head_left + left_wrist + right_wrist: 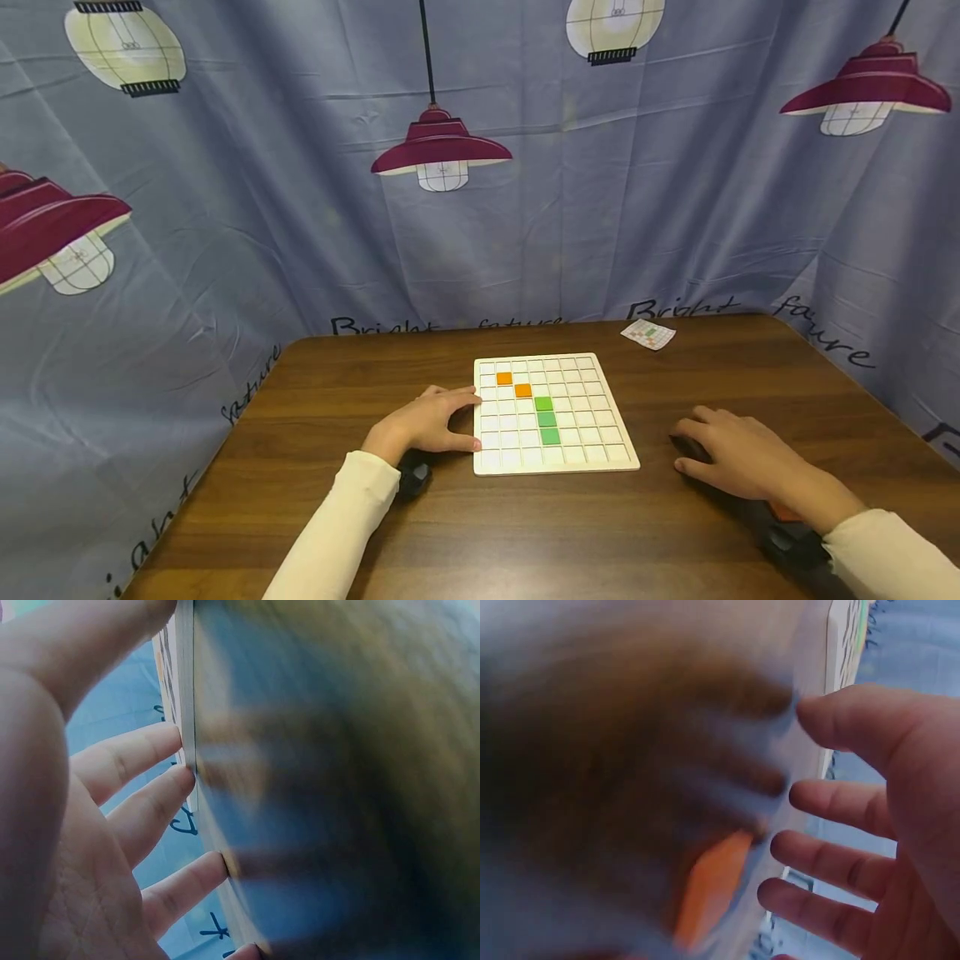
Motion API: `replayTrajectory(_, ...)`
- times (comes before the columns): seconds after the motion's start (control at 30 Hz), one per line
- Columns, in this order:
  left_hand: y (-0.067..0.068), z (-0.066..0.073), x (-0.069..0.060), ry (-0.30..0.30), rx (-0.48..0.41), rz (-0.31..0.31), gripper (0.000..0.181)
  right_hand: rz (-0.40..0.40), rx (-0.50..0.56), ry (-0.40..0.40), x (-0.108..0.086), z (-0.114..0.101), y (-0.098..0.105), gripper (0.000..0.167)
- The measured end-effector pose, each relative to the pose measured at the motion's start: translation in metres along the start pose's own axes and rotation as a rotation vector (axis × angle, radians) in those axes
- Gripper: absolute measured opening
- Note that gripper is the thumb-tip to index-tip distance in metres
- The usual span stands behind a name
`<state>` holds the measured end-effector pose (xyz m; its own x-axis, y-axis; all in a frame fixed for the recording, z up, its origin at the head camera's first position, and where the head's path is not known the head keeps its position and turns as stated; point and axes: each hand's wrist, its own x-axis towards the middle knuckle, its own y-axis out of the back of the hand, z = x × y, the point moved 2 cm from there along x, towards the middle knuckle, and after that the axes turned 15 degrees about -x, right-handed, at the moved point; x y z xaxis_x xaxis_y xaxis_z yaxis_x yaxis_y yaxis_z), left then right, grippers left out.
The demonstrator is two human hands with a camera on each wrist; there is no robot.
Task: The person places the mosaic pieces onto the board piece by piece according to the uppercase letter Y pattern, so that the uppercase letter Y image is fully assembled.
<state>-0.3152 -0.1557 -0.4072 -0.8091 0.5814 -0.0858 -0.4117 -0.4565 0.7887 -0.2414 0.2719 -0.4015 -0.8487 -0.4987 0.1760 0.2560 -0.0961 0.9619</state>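
Note:
A white square grid board (558,457) lies on the wooden table, with two orange tiles (504,378) and three green tiles (548,419) in its cells. At the board's left edge is my left hand (431,421), its thumb and a fingertip touching the rim, fingers spread. To the right of the board my right hand (738,454) is low over the tabletop, fingers spread and holding nothing. A loose orange tile (714,889) lies on the table close to the right fingertips in the right wrist view; in the head view the right wrist partly hides it.
A small card (648,334) printed with a coloured grid lies near the table's far right edge. Behind the brown wooden table (540,533) hangs a blue-grey curtain (480,250) with printed lamps. Dark wrist devices (414,475) sit under both wrists.

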Motion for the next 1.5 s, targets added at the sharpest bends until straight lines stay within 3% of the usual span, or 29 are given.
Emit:
replayTrajectory(0.13, 0.003, 0.001, -0.001, 0.004, 0.004, 0.004, 0.077, 0.0, -0.024, -0.053, -0.024, 0.012, -0.003, 0.044)
replayTrajectory(0.27, 0.004, 0.001, -0.002, 0.016, 0.01, 0.006, 0.077, 0.018, -0.004, -0.073, -0.037, 0.018, -0.006, 0.032)
replayTrajectory(0.37, 0.003, 0.0, -0.002, 0.016, 0.01, 0.009, 0.077, 0.033, 0.014, -0.072, -0.04, 0.017, -0.007, 0.027)
replayTrajectory(0.57, 0.001, -0.002, -0.002, 0.016, 0.013, 0.007, 0.078, 0.001, -0.019, -0.111, -0.043, 0.013, -0.005, 0.032)
replayTrajectory(0.8, 0.002, -0.001, -0.002, 0.033, 0.015, 0.01, 0.078, 0.087, -0.028, -0.059, -0.036, 0.007, -0.007, 0.029)
replayTrajectory(1.0, 0.001, -0.001, -0.004, 0.031, 0.013, 0.006, 0.077, 0.229, 0.063, 0.069, -0.003, -0.009, -0.01, 0.032)
replayTrajectory(1.07, 0.001, -0.001, -0.005, 0.03, 0.011, 0.009, 0.077, 0.243, 0.105, 0.104, 0.014, -0.017, -0.008, 0.031)
replayTrajectory(1.27, 0.001, 0.001, -0.006, 0.029, 0.013, 0.01, 0.076, 0.19, 0.2, 0.146, 0.073, -0.041, -0.002, 0.024)
replayTrajectory(1.5, -0.001, 0.004, -0.002, 0.018, 0.016, 0.01, 0.077, 0.105, 0.21, 0.15, 0.133, -0.06, -0.004, 0.015)
